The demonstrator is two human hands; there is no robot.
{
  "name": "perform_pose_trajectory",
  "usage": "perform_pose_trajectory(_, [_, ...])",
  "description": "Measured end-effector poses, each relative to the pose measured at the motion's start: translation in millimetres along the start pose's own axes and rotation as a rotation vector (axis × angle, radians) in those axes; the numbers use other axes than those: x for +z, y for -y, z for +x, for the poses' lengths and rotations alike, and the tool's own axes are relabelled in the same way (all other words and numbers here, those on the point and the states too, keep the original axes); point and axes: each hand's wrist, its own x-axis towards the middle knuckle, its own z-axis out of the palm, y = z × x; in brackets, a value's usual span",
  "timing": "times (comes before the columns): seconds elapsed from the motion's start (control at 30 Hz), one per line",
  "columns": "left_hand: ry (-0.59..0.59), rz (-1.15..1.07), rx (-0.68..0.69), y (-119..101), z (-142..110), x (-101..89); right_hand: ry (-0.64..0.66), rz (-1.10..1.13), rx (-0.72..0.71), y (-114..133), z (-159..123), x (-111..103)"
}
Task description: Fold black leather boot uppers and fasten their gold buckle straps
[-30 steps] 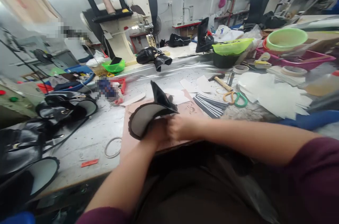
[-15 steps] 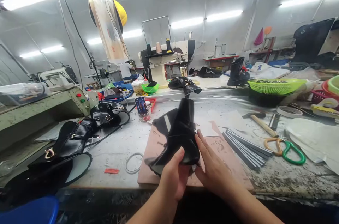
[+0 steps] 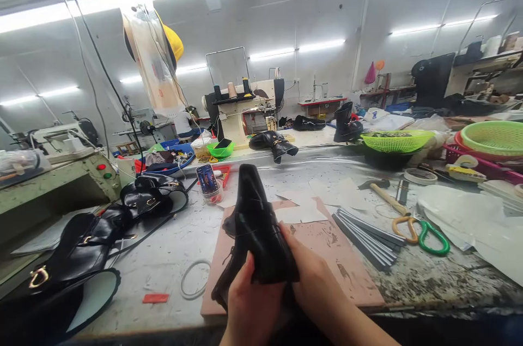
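Observation:
Both my hands hold a black leather boot upper [image 3: 255,215] above the pink board [image 3: 343,275]. Its narrow end points away from me, and its wide end lies between my hands. My left hand [image 3: 251,294] grips the near left side, thumb lying along the leather. My right hand [image 3: 312,264] presses the right side with its fingers closed against it; some fingertips are hidden. Under and to the left of the upper, another black leather part [image 3: 226,278] rests on the board, partly covered.
Black buckled uppers [image 3: 98,226] lie in a row at left. A phone [image 3: 207,180] leans behind the board. Dark strips [image 3: 368,240], green-and-orange-handled scissors [image 3: 433,240] and a hammer [image 3: 388,199] lie right. Across the table stand a sewing machine [image 3: 249,111] and a green basket [image 3: 396,141].
The boot upper has been turned and tilted in my hands, and more of its smooth side shows. My right hand has closed in on its side. The camera view has shifted rightward and up.

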Motion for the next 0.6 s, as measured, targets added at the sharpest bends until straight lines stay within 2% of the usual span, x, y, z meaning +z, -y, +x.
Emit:
perform_pose_trajectory(0.1, [-0.058,0.082,-0.019,-1,1,0.2,-0.079,-0.099,0.016,1,-3,4])
perform_pose_trajectory(0.2, [-0.143,0.119,-0.019,5,0,3.0,-0.164,-0.169,-0.052,3,-6,5])
perform_pose_trajectory(0.37, [-0.255,0.089,0.061,19,-6,2.8,-0.115,-0.200,-0.102,7,-8,3])
perform_pose_trajectory(0.5, [-0.242,0.101,0.002,28,-9,-3.9,-0.036,-0.157,-0.049,6,-7,2])
perform_pose_trajectory(0.6, [-0.324,0.111,0.053,35,-9,-10.9,0.013,-0.110,0.002,4,-11,4])
